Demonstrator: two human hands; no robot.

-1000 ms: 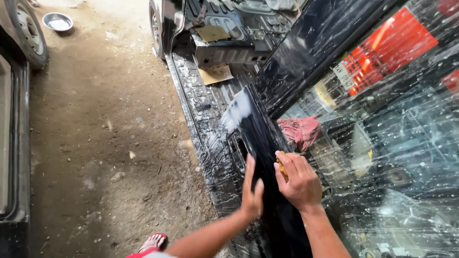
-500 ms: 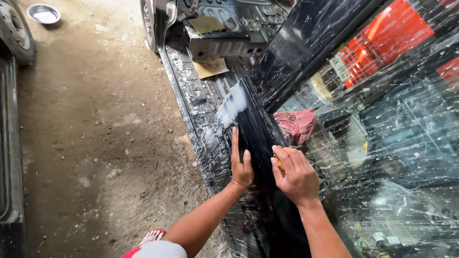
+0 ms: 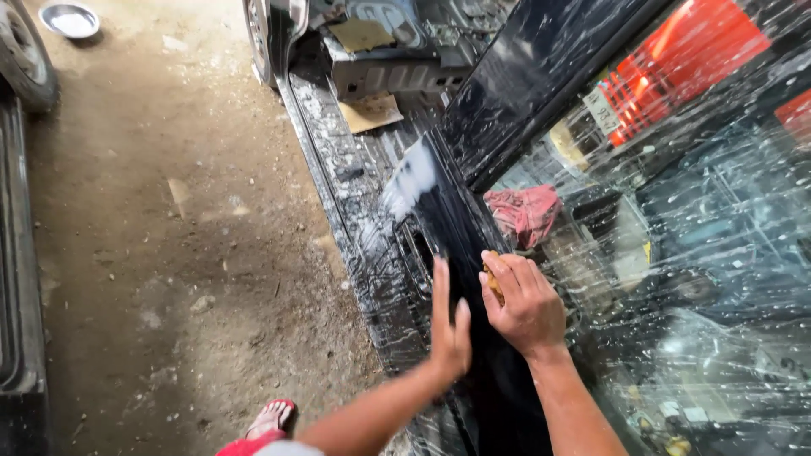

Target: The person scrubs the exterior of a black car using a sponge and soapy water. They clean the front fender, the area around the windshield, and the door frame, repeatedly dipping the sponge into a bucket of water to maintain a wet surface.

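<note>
Right hand [image 3: 525,306] presses small yellowish pad [image 3: 492,284] against upright black door panel [image 3: 456,228].

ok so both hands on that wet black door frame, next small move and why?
Probably a short rubbing stroke up the black door frame with the right hand. It presses a small brownish pad against the frame, whitish residue lies just above, and the left hand lies flat beside it, bracing.

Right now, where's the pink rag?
In the head view the pink rag sits right of centre, behind the wet car window glass, just above the right hand and beside the black door pillar.
</note>
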